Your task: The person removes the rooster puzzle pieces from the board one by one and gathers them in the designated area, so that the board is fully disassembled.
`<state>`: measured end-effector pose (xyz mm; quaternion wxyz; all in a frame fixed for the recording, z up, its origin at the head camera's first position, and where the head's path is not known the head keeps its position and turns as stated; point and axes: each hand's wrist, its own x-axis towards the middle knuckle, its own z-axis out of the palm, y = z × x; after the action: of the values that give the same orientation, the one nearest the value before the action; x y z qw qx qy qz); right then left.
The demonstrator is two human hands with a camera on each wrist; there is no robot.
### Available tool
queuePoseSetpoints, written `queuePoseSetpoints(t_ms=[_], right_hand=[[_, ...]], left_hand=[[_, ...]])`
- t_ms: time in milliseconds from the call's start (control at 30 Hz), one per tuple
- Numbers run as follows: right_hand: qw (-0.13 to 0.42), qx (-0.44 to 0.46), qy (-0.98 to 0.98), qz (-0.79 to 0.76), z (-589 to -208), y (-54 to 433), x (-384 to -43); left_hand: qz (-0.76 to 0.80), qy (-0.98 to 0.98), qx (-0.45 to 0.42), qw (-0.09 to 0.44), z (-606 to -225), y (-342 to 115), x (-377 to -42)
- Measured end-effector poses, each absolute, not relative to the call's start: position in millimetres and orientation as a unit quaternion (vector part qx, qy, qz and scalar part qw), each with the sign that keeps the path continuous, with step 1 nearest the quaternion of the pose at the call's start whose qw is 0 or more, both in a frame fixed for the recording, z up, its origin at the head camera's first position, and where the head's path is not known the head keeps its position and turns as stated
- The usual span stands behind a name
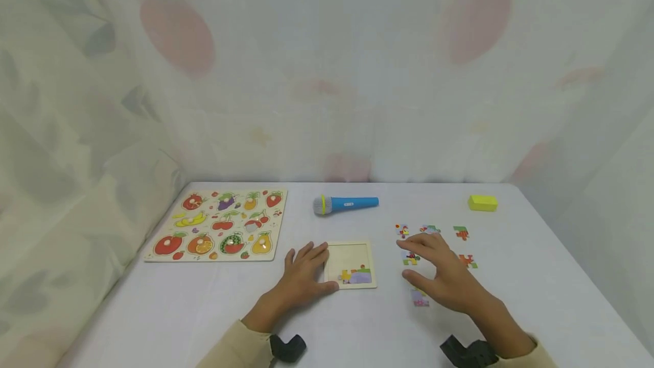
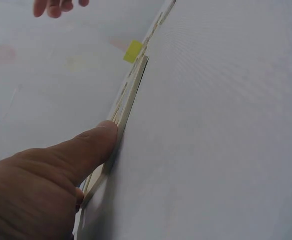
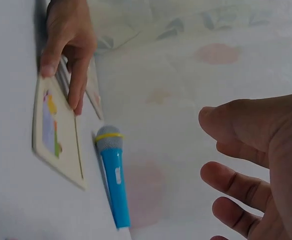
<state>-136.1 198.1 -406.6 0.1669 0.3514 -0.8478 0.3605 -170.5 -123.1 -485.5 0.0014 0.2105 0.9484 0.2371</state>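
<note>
My left hand holds the left side of a small square wooden puzzle tray, thumb at the near corner and fingertips at the far one. Inside the tray, a few joined jigsaw pieces in purple, yellow and green fill the near right part. My right hand hovers over loose jigsaw pieces to the right of the tray, its thumb and fingers spread apart with nothing between them. A purple piece lies below that hand, partly covered. In the right wrist view, the right fingers are also empty.
A fruit peg puzzle board lies at the left. Behind the tray is a blue toy microphone. A yellow block sits at the far right of the white table. Curtains hang behind the table.
</note>
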Motion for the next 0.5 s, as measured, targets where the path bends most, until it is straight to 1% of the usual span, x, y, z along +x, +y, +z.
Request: queuePoseSetpoints(t_ms=[267, 500], right_hand=[[0.143, 0.338, -0.851, 0.375, -397.8, 170.5, -143.3], [0.138, 0.346, -0.842, 0.390, -402.6, 147.9, -153.0]], left_hand=[[0.238, 0.948, 0.212, -0.001, -485.1, -123.1, -169.3], [0.239, 0.946, 0.219, -0.010, -485.7, -123.7, -169.2]])
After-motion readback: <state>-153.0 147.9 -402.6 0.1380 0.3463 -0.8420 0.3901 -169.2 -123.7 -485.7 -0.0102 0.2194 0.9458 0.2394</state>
